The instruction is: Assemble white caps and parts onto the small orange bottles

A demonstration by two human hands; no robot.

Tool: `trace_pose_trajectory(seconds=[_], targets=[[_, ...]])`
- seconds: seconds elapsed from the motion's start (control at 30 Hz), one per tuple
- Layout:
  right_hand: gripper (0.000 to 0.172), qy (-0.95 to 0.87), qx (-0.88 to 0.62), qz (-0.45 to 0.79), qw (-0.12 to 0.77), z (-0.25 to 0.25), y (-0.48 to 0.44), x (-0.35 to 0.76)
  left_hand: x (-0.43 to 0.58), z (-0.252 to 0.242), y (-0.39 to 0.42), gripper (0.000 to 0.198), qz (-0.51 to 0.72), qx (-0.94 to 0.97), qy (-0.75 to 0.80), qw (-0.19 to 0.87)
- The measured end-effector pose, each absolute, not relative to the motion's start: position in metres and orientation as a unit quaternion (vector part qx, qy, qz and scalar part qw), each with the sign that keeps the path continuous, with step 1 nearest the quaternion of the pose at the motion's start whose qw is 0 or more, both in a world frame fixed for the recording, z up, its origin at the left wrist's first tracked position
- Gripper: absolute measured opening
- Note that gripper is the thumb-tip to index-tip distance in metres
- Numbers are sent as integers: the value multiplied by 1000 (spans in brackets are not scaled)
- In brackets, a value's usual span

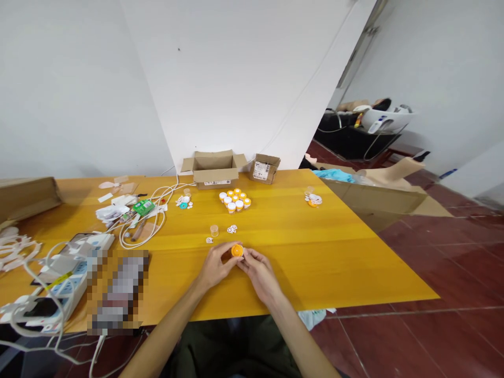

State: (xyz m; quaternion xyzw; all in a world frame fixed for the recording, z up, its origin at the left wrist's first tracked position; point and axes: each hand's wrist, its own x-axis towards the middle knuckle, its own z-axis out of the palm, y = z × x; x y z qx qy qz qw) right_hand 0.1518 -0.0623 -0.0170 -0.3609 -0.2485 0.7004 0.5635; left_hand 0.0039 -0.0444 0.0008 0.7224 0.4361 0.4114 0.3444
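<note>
Between my two hands, over the front of the yellow table [315, 262], is a small round orange piece [237, 250] with a pale dot at its centre. My left hand [217, 265] grips it from the left with thumb and fingers. From the right, my right hand [258, 268] pinches its edge, where a bit of white shows. Just beyond them lie a clear plastic cup [214, 230], a small white spotted piece [209, 240] and a little pile of white spotted pieces [232, 229]. Farther back stands a cluster of orange-and-white round containers [235, 199].
An open cardboard box [216, 170] and a smaller carton [264, 169] stand by the wall. Small parts [184, 201] lie left of the cluster, others [314, 199] at the right edge. Cables, a power strip [74, 283] and a blurred phone-like slab [120, 291] crowd the left.
</note>
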Motion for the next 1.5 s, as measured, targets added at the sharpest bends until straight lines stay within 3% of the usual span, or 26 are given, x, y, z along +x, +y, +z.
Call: trace_pose_trajectory(seconds=[0.57, 1.03, 1.23, 1.5], targets=[[32, -228, -366, 724, 538, -20, -58, 157, 3, 5, -44, 36, 402, 721, 414, 385], [42, -341, -409, 648, 544, -8, -66, 148, 4, -5, -44, 23, 375, 755, 463, 274], [45, -452, -454, 604, 473, -19, -56, 157, 4, -4, -45, 17, 343, 787, 470, 206], [36, -545, -501, 558, 375, -11, -48, 173, 6, -2, -46, 13, 346, 804, 443, 193]])
